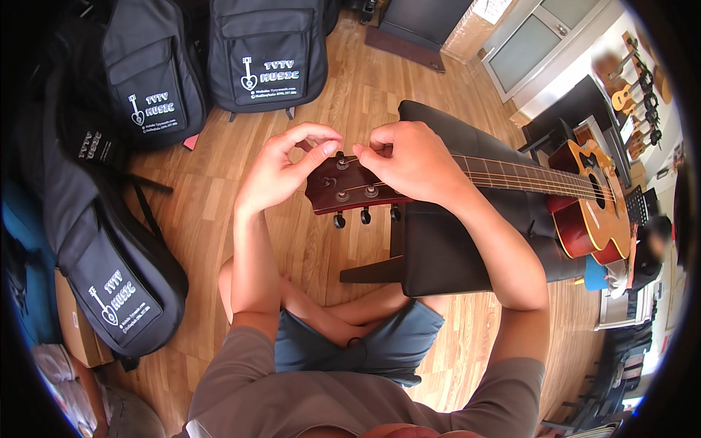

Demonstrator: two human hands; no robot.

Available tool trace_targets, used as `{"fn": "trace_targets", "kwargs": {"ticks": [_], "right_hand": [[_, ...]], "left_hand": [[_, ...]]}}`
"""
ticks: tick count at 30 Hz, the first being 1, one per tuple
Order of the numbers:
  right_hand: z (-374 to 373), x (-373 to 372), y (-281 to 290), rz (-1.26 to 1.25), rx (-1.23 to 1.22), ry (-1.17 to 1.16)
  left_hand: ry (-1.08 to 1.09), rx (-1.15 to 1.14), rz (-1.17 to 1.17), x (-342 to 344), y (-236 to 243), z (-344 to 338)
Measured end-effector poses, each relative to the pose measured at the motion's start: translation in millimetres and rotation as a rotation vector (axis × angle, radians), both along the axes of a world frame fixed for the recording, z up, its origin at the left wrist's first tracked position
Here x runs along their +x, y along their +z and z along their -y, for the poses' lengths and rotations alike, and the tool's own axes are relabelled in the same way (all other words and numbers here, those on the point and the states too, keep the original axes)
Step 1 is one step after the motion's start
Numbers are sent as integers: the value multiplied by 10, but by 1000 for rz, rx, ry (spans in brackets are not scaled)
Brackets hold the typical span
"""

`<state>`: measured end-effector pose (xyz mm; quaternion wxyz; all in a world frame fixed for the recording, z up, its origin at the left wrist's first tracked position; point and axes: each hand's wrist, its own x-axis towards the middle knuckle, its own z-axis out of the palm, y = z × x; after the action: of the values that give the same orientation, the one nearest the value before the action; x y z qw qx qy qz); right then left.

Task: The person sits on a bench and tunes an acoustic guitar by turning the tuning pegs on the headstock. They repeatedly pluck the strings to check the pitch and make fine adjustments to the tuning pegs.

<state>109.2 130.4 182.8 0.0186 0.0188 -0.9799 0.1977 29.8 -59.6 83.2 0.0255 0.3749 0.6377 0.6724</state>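
An acoustic guitar [604,208] lies face up, its body to the right and its dark red headstock [359,196] pointing left between my hands. Over the headstock's far edge, my left hand [277,166] curves with thumb and index fingertips brought together beside a tuning post [341,163]. Whatever is between those fingertips is too fine to make out. My right hand [412,157] is closed in a pinch just right of that post, seemingly on a thin guitar string, and covers the nut area. Other strings [526,175] run along the neck. Tuning pegs [365,215] stick out from the near edge.
A black padded bench [460,248] supports the guitar. Black guitar bags [266,55] stand on the wooden floor [212,197] at the left and far left, with a cardboard box [77,321] nearby. Another person [646,252] is at the far right; small instruments [624,98] hang on the wall.
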Motion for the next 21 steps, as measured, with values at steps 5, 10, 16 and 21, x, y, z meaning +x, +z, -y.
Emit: {"fn": "trace_targets", "kwargs": {"ticks": [5, 10, 16, 21], "right_hand": [[-15, -16, 11, 13, -34, -23], [12, -9, 38, 14, -47, -31], [-60, -33, -53, -125, -123, -56], [-45, -34, -16, -157, -106, -79]], "left_hand": [[-9, -90, -174, -3, 29, 18], [-34, -93, -180, 66, 27, -24], [27, -127, -279, 132, 85, -63], [22, -126, -303, 122, 61, -68]]}}
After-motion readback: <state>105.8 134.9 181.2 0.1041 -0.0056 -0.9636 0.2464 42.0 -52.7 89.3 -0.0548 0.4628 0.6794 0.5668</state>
